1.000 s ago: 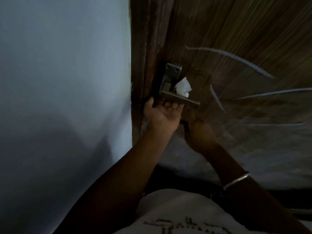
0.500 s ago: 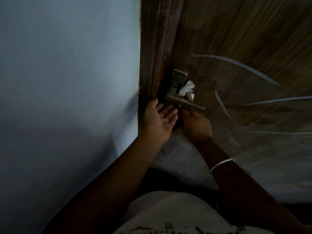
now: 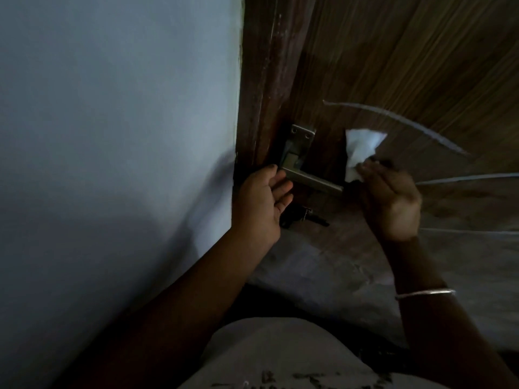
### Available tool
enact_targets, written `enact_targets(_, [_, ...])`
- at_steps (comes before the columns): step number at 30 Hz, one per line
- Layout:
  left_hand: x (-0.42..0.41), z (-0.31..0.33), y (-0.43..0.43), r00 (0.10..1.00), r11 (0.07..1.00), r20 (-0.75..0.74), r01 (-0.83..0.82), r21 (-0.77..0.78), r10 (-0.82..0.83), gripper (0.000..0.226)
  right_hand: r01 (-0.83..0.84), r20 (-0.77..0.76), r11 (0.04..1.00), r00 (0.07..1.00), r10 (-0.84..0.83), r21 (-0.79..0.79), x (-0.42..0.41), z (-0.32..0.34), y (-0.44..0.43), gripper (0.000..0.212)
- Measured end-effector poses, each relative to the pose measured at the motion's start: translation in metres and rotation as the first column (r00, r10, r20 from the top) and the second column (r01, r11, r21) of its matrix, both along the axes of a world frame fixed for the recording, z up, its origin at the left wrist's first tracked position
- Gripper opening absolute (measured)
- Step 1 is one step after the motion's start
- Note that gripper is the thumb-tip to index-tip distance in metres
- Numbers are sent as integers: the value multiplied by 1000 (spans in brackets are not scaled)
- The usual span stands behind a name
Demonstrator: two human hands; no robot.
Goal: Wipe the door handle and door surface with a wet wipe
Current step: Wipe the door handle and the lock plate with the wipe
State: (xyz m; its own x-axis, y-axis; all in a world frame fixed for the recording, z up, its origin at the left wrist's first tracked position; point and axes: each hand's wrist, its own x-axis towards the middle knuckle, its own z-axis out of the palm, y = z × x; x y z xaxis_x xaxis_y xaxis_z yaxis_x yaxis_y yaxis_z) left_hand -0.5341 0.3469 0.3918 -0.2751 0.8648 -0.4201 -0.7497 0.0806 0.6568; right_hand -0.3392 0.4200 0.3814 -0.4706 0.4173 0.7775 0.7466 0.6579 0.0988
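Note:
A brown wooden door (image 3: 407, 66) with pale curved inlay lines fills the upper right. Its metal lever handle (image 3: 311, 179) on a rectangular plate sits near the door's left edge. My left hand (image 3: 261, 203) is open, palm up, just below the handle's inner end, with the fingertips touching it. My right hand (image 3: 390, 197) is to the right of the handle's free end and pinches a crumpled white wet wipe (image 3: 361, 150), which is held against the door surface.
A pale blue-grey wall (image 3: 112, 136) takes up the whole left side, meeting the dark door frame (image 3: 261, 80). A dark key or latch part (image 3: 303, 216) sticks out below the handle. A bangle (image 3: 424, 293) rings my right wrist.
My right hand has lifted the wipe off the handle's base and carried it right, onto the door surface past the lever's end. My left hand stays under the handle.

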Motion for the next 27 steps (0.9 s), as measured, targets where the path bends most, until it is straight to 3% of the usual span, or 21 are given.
enact_targets(5, [11,1,-1,997,998,-51,55,3,-55,29,-68,135,997,988,71,-27,-44,41,3,28])
enact_targets(10, [5,-1,-3,998,999,-55,42,5,-42,18,97,280,992,957,-72,-79,-97,56,3,28])
enact_targets(15, [-1,-2,-6,998,1000,-66,4,0,-4,27,72,320,980,947,-8,-187,-121,56,1,37])
enact_targets(19, [-4,-1,-8,997,1000,-75,6,25,-4,21,22,212,989,977,9,-144,-114,58,1,8])
enact_targets(24, [-7,2,-9,997,998,-78,-9,56,14,19,160,159,926,981,-110,-343,-84,36,-6,29])
enact_targets(27, [-5,3,-8,996,999,-92,4,52,1,19,36,-46,934,997,-56,-355,-71,32,-15,26])
